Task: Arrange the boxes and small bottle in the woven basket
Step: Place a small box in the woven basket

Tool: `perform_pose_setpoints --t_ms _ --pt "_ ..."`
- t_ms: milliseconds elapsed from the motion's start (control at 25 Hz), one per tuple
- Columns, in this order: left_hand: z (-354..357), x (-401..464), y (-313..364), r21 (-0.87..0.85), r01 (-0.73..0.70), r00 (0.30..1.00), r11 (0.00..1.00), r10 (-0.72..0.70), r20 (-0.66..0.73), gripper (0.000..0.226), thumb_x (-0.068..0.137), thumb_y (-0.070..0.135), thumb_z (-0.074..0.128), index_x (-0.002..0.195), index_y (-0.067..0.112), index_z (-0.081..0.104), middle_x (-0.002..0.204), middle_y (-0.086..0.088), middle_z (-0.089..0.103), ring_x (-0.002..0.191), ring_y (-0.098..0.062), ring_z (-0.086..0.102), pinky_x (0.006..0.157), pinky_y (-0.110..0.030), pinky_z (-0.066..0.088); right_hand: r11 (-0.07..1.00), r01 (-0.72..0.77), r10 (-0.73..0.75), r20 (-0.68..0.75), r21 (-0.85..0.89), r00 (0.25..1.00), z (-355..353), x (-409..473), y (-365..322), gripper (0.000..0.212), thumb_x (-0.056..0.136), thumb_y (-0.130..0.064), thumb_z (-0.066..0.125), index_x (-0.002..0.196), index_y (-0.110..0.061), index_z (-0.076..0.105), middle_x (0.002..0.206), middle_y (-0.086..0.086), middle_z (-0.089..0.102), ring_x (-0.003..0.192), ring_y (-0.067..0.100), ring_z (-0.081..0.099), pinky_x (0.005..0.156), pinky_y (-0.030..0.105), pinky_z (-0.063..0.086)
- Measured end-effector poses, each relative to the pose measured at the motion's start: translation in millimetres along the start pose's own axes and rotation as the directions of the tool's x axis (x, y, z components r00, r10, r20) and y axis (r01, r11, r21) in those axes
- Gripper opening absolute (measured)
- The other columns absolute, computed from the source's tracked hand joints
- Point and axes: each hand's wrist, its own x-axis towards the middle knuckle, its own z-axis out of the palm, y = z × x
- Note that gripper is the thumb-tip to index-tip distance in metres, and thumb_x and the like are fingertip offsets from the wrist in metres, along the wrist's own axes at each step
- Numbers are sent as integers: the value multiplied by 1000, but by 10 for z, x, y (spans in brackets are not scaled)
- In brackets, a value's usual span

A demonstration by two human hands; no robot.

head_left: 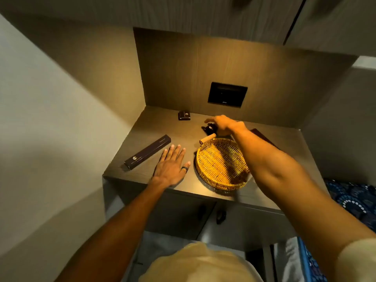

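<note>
My left hand [170, 167] lies flat and released on the wood-grain worktop [142, 127], between a long dark slim box [147, 152] and the round yellow woven basket [221, 163]. My right hand [224, 124] reaches past the basket onto a small black bottle [208, 128]; can't tell if it's gripping. A small dark square box [184, 115] sits beyond it.

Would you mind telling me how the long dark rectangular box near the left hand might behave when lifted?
The long dark rectangular box looks like thin cardboard, so probably light and stiff. Its flat sides suggest it won't roll. Gripped at one end, it may tilt.
</note>
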Motion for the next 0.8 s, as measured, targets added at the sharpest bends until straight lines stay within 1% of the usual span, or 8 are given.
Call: perform_pose_setpoints --t_ms 120,240,320,440,520,600,680,800 --pt "55 20 -23 3 1 1000 1000 -1 -24 70 103 61 9 161 26 -7 172 -3 -9 156 -22 -15 126 -44 -11 1000 -25 25 44 -4 999 61 106 7 66 91 -3 70 152 -21 48 151 12 55 144 32 49 119 47 42" --pt "95 39 -56 12 -16 999 1000 17 -43 70 102 62 7 161 27 -8 172 -2 -9 156 -22 -15 124 -42 -13 999 1 0 14 -36 1000 26 177 30 59 90 -4 71 145 -18 56 145 13 59 138 32 54 115 45 47" --pt "106 47 -83 5 -8 999 1000 8 -39 70 102 62 7 161 27 -7 171 -2 -9 156 -22 -15 124 -42 -14 999 16 -21 -104 -49 994 -86 163 96 64 88 -7 73 148 -16 51 145 15 53 137 34 52 115 46 46" --pt "136 38 -69 -1 -6 998 1000 6 -62 70 103 62 9 162 26 -4 172 -3 -7 157 -22 -12 124 -42 -14 981 134 -87 -305 137 949 -106 -150 234 74 84 -10 78 151 -15 47 145 13 49 136 32 52 111 41 49" --pt "136 49 -66 -11 -9 997 1000 8 -73 70 103 61 9 162 26 -3 172 -3 -6 157 -23 -11 124 -42 -13 937 277 -223 -245 212 944 92 -453 342 73 81 -10 80 146 -22 50 142 5 52 131 22 53 104 33 53" --pt "147 58 -62 -10 -9 997 1000 8 -79 70 103 61 9 163 25 -2 172 -4 -5 157 -24 -10 124 -43 -13 936 321 -314 -64 142 947 377 -701 369 73 78 -5 79 143 -28 54 143 -2 52 132 14 49 104 27 49" --pt "158 53 -61 -18 -3 997 1000 2 -77 70 104 59 12 163 25 1 172 -4 -3 158 -24 -8 125 -43 -12 948 312 -315 37 60 948 638 -805 342 73 78 -6 80 144 -26 54 148 -1 52 138 16 47 110 32 46" --pt "148 29 -51 -25 -4 997 1000 3 -74 69 104 58 13 164 24 4 173 -5 0 158 -24 -6 125 -42 -12 962 270 -272 68 31 960 817 -881 264 73 80 -10 81 146 -24 53 149 1 52 141 21 46 118 42 42"
